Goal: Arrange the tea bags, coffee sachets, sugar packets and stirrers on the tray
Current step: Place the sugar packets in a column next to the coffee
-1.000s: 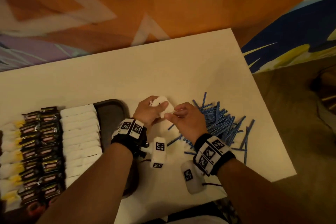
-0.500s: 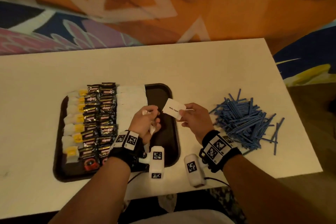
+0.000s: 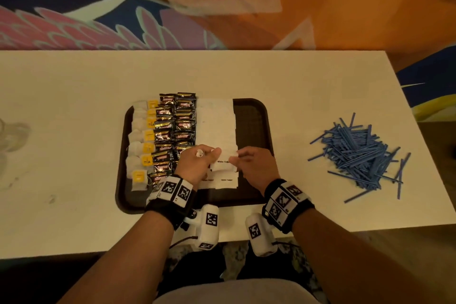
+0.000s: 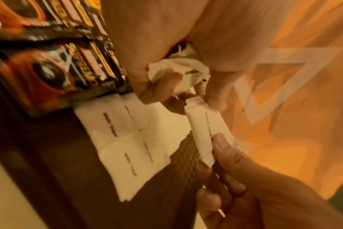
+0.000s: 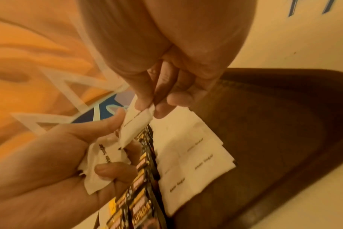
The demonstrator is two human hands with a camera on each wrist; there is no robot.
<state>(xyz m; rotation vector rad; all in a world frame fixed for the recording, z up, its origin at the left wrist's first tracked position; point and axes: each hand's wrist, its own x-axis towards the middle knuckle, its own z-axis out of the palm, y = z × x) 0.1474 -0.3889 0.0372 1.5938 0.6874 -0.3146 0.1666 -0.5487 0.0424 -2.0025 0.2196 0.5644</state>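
Dark brown plastic tray (image 3: 256,116) on a plain white rectangular table (image 3: 74,86); white paper sugar packets (image 3: 216,126), black-and-gold foil coffee sachets (image 3: 176,121), white tea bags with yellow tags (image 3: 142,128). Loose blue stirrer sticks (image 3: 357,153). Wristbands carry black-and-white square markers (image 3: 176,191).

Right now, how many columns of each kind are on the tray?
Tea bags: 1
Coffee sachets: 2
Sugar packets: 2
Stirrers: 0 on the tray; all lie in a pile on the table
Total: 5 columns

one tray (image 3: 261,116), seven tea bags (image 3: 142,142), two hands (image 3: 222,163)
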